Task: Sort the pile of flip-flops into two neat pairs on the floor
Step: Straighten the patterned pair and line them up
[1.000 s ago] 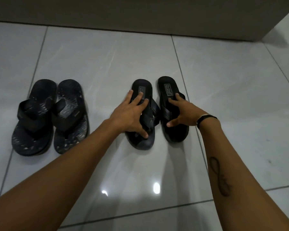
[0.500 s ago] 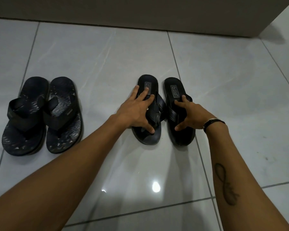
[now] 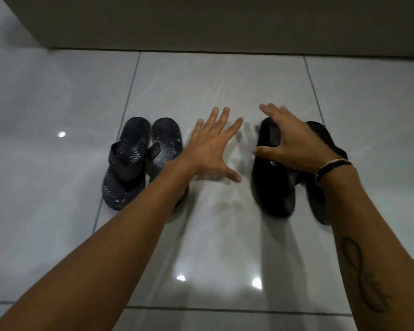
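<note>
Two pairs of flip-flops lie on the tiled floor. The patterned dark pair (image 3: 134,161) sits side by side at the left, its right sandal partly hidden by my left forearm. The plain black pair (image 3: 275,185) sits at the right, blurred. My left hand (image 3: 213,149) hovers with fingers spread over bare floor between the two pairs, holding nothing. My right hand (image 3: 289,142) is above the black pair, fingers apart and curved, covering the straps; I cannot tell if it touches them.
A dark wall base or cabinet front (image 3: 225,25) runs along the back. Glossy grey floor tiles (image 3: 225,259) with light reflections stretch toward me and to both sides of the sandals.
My left hand has lifted off the black sandal and moved left into the gap. My right hand has opened and risen above the black pair. The view has swung left.
</note>
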Available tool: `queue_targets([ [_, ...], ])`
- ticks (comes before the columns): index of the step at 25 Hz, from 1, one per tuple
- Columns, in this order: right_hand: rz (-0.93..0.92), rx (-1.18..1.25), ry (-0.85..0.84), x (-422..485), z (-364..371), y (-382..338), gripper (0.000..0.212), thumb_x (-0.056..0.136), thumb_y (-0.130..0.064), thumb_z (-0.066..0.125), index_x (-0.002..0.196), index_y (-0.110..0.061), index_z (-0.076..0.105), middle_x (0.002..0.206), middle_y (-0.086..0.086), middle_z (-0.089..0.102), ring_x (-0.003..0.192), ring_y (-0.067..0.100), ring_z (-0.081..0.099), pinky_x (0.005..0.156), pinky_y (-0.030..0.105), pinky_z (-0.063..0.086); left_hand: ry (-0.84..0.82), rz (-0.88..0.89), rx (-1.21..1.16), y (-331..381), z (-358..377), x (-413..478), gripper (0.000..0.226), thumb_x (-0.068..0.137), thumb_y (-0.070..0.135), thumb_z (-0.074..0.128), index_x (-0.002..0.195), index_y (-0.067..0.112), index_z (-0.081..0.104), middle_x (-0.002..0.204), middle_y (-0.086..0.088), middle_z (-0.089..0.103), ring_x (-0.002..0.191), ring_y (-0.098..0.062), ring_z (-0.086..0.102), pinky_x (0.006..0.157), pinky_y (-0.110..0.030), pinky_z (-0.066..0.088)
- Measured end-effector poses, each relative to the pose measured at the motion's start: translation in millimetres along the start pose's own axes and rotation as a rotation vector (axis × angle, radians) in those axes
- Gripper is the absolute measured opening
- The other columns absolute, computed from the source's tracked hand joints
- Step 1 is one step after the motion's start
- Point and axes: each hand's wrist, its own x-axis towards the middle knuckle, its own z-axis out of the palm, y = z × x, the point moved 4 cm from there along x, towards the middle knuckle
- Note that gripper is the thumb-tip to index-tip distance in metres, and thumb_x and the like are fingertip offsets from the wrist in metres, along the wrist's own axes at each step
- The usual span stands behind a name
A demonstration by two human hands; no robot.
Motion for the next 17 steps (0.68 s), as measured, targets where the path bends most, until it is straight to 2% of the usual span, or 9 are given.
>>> queue_targets([
  [4,-0.19,0.017,-0.219,29,82,-77,0.121,0.074,-0.05,0.085,0.164,-0.023,0.009,0.174,0.006,0.008,0.161,0.027,0.004,0.131,0.04,0.013,-0.125,-0.208,0.119,-103,-30,-50,0.156,0.05,0.079,0.084,0.167,0.031,-0.008,0.173,-0.013,-0.025,0.159,-0.033,-0.026,0.127,-0.062,-0.007],
  [8,-0.25,-0.036,-0.334,56,136,-123,0.134,0.068,-0.054,0.088,0.164,-0.022,0.002,0.174,0.004,-0.002,0.161,0.032,-0.005,0.131,0.046,0.013,-0.27,-0.382,0.071,-177,-23,-105,0.162,0.046,0.073,0.091,0.166,0.031,-0.009,0.174,-0.011,-0.023,0.159,-0.034,-0.026,0.129,-0.06,0.001],
  [12,-0.213,-0.103,-0.401,75,163,-131,0.141,0.061,-0.05,0.093,0.164,-0.018,0.002,0.174,0.006,-0.011,0.16,0.032,-0.01,0.13,0.049,0.014,-0.252,-0.367,0.03,-192,-9,-116,0.163,0.048,0.067,0.094,0.167,0.025,-0.01,0.174,-0.005,-0.022,0.16,-0.026,-0.024,0.13,-0.045,-0.001],
  [17,-0.225,-0.201,-0.332,76,172,-135,0.142,0.059,-0.053,0.093,0.163,-0.011,0.007,0.173,0.013,-0.008,0.16,0.033,-0.013,0.131,0.044,0.009,-0.248,-0.333,0.052,-193,-7,-110,0.166,0.047,0.069,0.093,0.166,0.019,-0.012,0.175,-0.003,-0.022,0.16,-0.024,-0.023,0.132,-0.041,-0.001],
])
